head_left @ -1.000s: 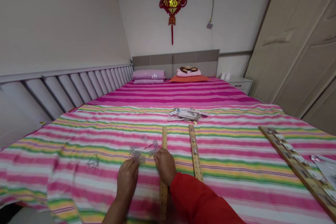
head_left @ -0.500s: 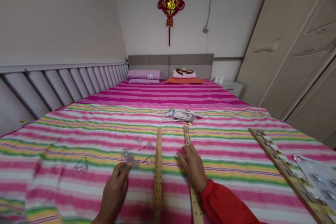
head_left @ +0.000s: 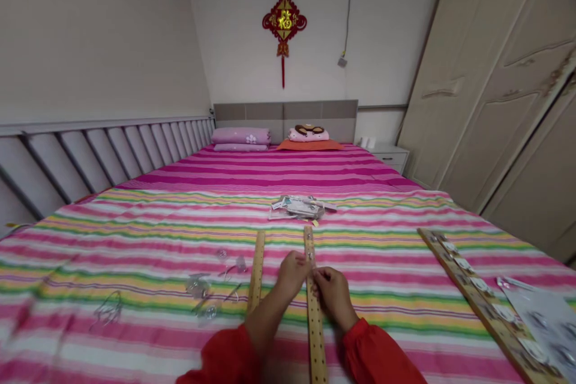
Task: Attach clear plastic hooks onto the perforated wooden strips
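Observation:
A narrow wooden strip with rows of holes (head_left: 315, 336) lies lengthwise before me on the striped cloth, with small shiny pieces near its far end. My left hand (head_left: 293, 273) reaches across to it, fingertips pinched together over the strip. From the right, my right hand (head_left: 333, 293) meets it there, thumb and fingers also closed at the strip's edge. Whatever is between the fingertips is too small to make out. A second holed wooden strip (head_left: 257, 264) lies to the left, partly covered by my left forearm. Left of that are several small clear plastic pieces (head_left: 198, 285).
A wooden board with white round pieces and metal parts (head_left: 472, 297) lies at right, beside a clear bag (head_left: 540, 312). Plastic packets (head_left: 301, 207) lie beyond the strips. Thin wire-like pieces (head_left: 108, 309) sit far left. A rail (head_left: 112, 132) borders the bed's left side.
My left hand has moved right, from the clear plastic pieces to the holed strip beside my right hand. The right hand's fingers have drawn together at the strip. The view has shifted slightly.

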Action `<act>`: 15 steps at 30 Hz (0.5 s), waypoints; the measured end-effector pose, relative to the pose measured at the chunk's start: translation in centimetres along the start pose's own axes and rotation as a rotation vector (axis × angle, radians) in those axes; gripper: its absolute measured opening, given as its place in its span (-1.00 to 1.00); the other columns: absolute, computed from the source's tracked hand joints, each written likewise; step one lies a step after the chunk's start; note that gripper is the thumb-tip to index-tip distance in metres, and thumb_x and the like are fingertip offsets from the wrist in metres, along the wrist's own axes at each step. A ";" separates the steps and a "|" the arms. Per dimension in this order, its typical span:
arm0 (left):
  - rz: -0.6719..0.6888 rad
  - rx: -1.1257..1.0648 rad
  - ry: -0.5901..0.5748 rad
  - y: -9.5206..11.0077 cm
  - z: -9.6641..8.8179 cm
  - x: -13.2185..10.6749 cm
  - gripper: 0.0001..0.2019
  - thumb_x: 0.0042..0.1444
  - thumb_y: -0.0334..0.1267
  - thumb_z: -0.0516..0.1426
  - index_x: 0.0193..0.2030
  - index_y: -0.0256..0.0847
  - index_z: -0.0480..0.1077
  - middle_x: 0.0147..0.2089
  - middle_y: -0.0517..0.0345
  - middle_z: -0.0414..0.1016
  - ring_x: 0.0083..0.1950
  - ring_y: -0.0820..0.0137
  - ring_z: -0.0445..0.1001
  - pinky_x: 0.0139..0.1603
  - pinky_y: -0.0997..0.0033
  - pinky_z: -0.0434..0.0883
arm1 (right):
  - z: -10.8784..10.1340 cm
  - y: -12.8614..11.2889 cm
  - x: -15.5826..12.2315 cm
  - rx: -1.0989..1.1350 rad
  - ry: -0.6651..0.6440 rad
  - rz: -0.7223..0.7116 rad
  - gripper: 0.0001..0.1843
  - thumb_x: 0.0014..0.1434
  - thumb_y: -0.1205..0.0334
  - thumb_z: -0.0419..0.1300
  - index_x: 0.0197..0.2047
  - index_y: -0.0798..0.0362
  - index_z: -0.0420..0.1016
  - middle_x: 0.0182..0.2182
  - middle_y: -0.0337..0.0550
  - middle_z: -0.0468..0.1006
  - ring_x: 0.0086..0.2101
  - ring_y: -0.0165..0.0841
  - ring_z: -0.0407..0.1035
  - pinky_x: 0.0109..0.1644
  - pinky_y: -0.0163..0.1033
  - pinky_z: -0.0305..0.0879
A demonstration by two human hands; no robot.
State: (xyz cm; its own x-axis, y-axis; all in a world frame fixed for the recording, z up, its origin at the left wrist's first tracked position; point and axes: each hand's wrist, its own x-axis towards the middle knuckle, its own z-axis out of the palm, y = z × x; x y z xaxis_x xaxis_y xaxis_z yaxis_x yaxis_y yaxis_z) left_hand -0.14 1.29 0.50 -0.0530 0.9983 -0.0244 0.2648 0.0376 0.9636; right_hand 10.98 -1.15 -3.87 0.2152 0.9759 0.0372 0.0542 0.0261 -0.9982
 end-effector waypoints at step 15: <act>-0.187 -0.128 0.007 -1.8 2.6 3.9 -0.78 -0.02 -0.47 0.10 -0.60 -0.20 0.18 -0.72 0.37 0.24 -0.65 0.55 0.27 -0.54 0.56 0.25 | -1.0 -0.5 4.9 0.317 0.039 0.035 -0.56 -0.15 0.06 0.26 -0.20 0.13 0.42 -0.78 -0.40 0.35 -0.77 -0.50 0.15 -0.70 -0.40 0.04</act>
State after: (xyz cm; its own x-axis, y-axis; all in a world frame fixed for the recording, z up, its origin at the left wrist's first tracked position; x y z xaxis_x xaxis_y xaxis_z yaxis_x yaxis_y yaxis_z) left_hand 1.66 5.25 -1.98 -0.0968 0.9741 -0.2044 0.1256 0.2157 0.9684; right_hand 12.96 3.42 -3.12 0.2494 0.9684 -0.0019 -0.2595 0.0649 -0.9636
